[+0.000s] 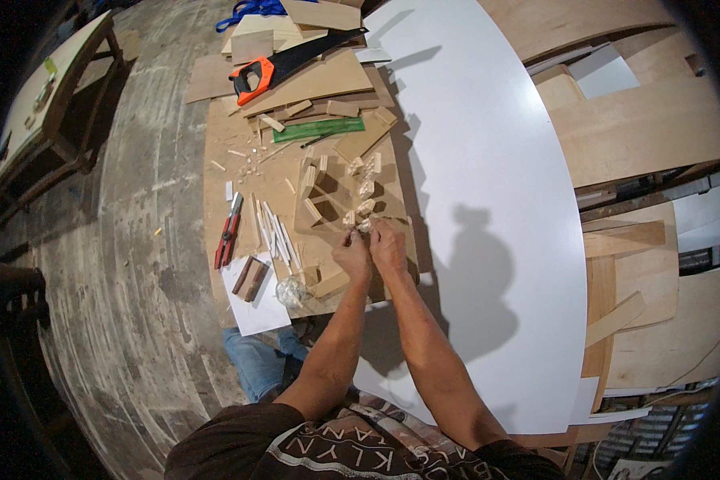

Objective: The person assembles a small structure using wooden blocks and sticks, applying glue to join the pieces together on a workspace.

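My left hand (353,253) and my right hand (388,246) meet at the near side of a small wooden model, fingers closed in a pinch. Whatever sits between the fingertips is too small and covered to make out. Just beyond them, several pale, rough little wood pieces (366,190) stand in a cluster on the model's light brown board (340,172). Small upright wood blocks (313,211) rise along its left part. Part of the board's near right area is hidden by my hands.
Left of the model lie white sticks (278,236), a red utility knife (230,232), a brown block (250,278) on white paper (260,316) and a clear plastic bundle (293,292). Farther off are a green strip (318,129) and an orange-handled saw (253,80). A white panel (488,160) extends rightward.
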`<state>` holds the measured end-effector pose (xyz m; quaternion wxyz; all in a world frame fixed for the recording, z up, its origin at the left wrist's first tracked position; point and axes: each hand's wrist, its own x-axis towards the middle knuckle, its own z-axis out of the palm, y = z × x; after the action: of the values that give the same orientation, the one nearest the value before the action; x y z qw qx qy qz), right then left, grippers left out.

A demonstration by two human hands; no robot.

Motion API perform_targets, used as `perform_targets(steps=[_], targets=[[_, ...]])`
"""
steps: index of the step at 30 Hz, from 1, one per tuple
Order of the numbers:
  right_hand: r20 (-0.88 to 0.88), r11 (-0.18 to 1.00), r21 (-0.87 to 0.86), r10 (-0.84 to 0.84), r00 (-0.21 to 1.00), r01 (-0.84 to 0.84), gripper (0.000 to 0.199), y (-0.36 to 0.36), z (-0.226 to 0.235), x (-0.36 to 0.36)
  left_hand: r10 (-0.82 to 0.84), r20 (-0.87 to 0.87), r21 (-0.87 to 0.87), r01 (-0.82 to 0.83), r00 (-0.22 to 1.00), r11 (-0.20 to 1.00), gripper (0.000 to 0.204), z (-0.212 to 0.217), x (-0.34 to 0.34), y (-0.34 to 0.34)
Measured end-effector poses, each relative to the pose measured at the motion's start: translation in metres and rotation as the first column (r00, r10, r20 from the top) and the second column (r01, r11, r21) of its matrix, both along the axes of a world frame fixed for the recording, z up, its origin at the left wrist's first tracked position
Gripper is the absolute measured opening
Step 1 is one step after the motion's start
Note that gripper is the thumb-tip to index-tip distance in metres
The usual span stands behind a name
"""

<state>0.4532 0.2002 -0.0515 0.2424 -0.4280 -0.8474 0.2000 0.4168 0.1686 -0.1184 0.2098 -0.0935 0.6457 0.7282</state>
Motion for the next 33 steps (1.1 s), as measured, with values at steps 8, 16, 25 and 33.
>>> perform_targets(steps=[8,16,25,33], targets=[[-0.012,1.0,0.013,0.003,1.0,-0.003,0.024,0.003,-0.003,0.005,-0.133,0.279,0.296,0.047,0.951,0.954,0.014,0.01,-0.009,-0.007],[-0.02,0.999,0.029,0.047,0.999,-0.046,0.024,0.0,0.006,0.002,-0.133,0.339,0.28,0.035,0.931,0.959,0.017,0.008,-0.01,-0.002],[-0.029,0.999,0.017,0.049,0.998,-0.048,0.023,0.002,0.003,0.002,-0.117,0.262,0.282,0.04,0.958,0.958,0.014,-0.004,-0.009,0.001],[-0.018,0.999,0.035,0.025,1.0,-0.024,0.024,0.0,0.002,0.0,-0.12,0.311,0.297,0.023,0.943,0.955,0.014,0.002,-0.009,-0.001]])
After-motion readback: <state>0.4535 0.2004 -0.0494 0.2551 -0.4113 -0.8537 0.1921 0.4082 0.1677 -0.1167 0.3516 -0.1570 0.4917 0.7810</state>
